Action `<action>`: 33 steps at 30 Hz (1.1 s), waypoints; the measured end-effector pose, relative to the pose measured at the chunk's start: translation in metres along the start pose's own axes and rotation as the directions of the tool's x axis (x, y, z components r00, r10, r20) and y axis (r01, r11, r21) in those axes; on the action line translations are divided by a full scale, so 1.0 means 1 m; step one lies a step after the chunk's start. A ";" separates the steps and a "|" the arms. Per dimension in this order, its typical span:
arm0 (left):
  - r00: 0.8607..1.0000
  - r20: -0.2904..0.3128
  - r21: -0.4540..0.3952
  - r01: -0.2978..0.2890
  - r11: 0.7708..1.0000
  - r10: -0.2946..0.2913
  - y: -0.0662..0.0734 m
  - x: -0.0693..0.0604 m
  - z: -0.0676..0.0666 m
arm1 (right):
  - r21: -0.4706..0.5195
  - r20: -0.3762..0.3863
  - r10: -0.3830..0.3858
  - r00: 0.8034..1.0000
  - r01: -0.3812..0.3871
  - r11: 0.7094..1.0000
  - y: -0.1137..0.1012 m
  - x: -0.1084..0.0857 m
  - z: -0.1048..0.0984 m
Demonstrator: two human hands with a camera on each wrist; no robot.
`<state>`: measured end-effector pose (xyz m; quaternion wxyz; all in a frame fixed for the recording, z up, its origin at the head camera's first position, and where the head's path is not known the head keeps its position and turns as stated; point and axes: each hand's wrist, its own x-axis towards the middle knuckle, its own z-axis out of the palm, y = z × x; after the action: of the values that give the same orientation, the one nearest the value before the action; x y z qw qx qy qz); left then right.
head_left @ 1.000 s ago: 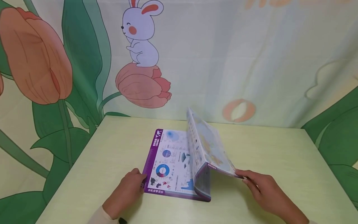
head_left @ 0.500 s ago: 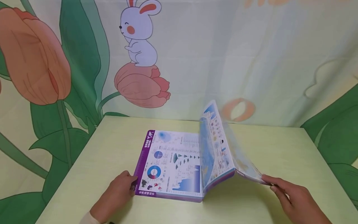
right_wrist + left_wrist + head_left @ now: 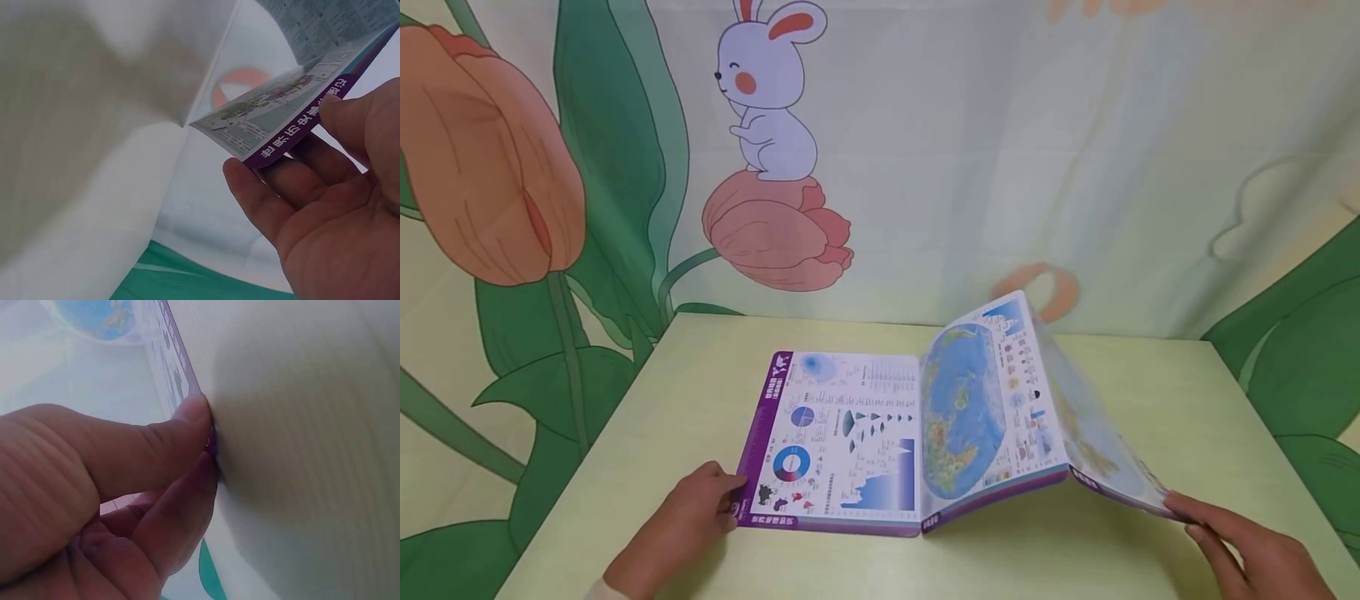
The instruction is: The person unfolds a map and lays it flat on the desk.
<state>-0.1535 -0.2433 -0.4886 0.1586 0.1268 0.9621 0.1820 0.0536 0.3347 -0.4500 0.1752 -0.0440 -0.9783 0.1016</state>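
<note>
A folded world map with purple borders lies partly spread on the table. Its left panel is flat, with charts and a ring diagram; the middle panel, showing a blue globe map, slopes up to a raised fold, and the right panel slants down from it. My left hand pinches the map's near left corner between thumb and fingers, as the left wrist view also shows. The outer right edge is pinched by my right hand, lifted off the table. In the right wrist view the map's purple edge sits between thumb and fingers.
The pale yellow table extends around the map on all sides. Behind it hangs a curtain printed with a rabbit, tulips and leaves, close to the table's back edge.
My right hand has moved right and toward me, drawing the map's panels apart so the middle panel shows. My left hand and the left panel have shifted left.
</note>
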 end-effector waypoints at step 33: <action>0.999 -0.050 0.103 0.006 0.995 -0.001 -0.065 -0.003 -0.018 | -0.126 0.481 0.103 0.871 -0.048 0.991 0.065 -0.010 0.037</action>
<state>-0.1698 -0.3083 -0.4971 0.1280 0.1284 0.9742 0.1346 0.0534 0.3904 -0.5015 -0.0829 -0.0647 -0.9925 0.0623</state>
